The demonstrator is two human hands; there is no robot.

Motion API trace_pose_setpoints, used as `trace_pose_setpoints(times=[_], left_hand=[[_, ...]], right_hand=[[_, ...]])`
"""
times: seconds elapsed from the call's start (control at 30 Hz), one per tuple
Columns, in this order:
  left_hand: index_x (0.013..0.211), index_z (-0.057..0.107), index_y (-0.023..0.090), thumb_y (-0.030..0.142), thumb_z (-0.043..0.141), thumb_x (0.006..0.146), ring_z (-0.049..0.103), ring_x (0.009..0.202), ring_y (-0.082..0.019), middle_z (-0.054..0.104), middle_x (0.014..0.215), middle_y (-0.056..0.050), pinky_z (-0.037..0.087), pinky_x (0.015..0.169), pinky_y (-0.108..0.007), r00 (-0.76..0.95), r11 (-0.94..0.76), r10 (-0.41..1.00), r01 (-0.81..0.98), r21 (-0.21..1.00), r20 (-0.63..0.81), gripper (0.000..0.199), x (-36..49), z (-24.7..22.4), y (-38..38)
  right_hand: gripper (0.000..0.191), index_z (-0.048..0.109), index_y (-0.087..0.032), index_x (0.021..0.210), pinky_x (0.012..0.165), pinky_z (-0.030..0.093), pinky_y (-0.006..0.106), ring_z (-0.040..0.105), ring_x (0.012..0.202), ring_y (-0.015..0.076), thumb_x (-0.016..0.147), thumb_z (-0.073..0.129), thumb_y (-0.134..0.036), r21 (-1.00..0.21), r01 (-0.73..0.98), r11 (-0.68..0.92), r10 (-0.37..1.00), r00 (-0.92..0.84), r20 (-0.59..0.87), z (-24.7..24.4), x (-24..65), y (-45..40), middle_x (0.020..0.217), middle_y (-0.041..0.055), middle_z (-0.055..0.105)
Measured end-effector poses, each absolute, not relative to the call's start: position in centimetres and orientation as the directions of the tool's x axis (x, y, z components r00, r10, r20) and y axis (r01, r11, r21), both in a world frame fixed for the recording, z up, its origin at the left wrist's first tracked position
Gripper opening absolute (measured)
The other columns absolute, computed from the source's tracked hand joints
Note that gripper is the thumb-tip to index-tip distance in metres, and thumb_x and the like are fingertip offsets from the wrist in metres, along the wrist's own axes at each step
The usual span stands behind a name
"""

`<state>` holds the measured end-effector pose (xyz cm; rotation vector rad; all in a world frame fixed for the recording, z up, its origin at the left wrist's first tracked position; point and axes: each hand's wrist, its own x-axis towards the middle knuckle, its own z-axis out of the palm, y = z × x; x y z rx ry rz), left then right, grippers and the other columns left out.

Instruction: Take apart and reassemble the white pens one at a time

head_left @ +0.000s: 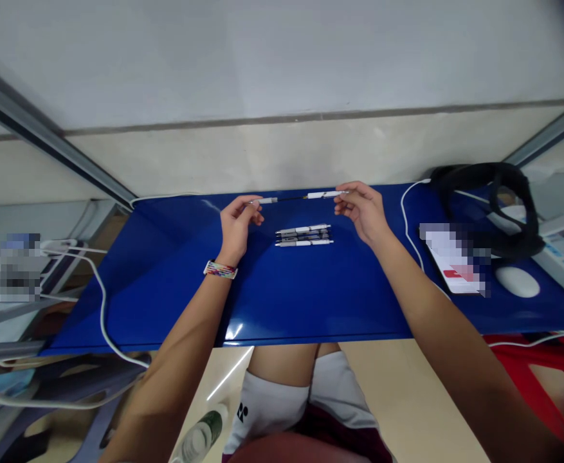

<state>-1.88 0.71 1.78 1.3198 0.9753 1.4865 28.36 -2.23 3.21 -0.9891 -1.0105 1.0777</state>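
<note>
Close to the back edge of the blue table, my left hand pinches the grey front part of a pen. My right hand grips the white rear barrel of that pen. The two parts are apart, and a thin dark refill spans the gap between them, level with the table's back edge. Just below, several white and grey pens lie side by side on the table, tips to the left. A colourful band is round my left wrist.
At the right of the blue table are a phone, a white mouse, a black strap-like headset and a white cable. A wall rises behind. More cables hang at the left, and a bottle stands below.
</note>
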Motion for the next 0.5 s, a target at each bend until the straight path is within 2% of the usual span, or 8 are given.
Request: trace_pose_setpoints(times=[0.5], left_hand=[[0.098, 0.083, 0.023, 0.042, 0.086, 0.085, 0.065, 0.06, -0.012, 0.073, 0.08, -0.002, 0.054, 0.055, -0.024, -0.04, -0.285, 0.958, -0.102, 0.953, 0.283, 0.023, -1.94, 1.66, 0.81]], right_hand=[[0.017, 0.08, -0.028, 0.092, 0.069, 0.062, 0.034, 0.068, 0.069, 0.0168, 0.077, 0.088, -0.032, -0.968, -0.179, 0.176, 0.973, 0.18, 0.144, 3.35, 28.31, -2.29, 0.079, 0.0004, 0.073]])
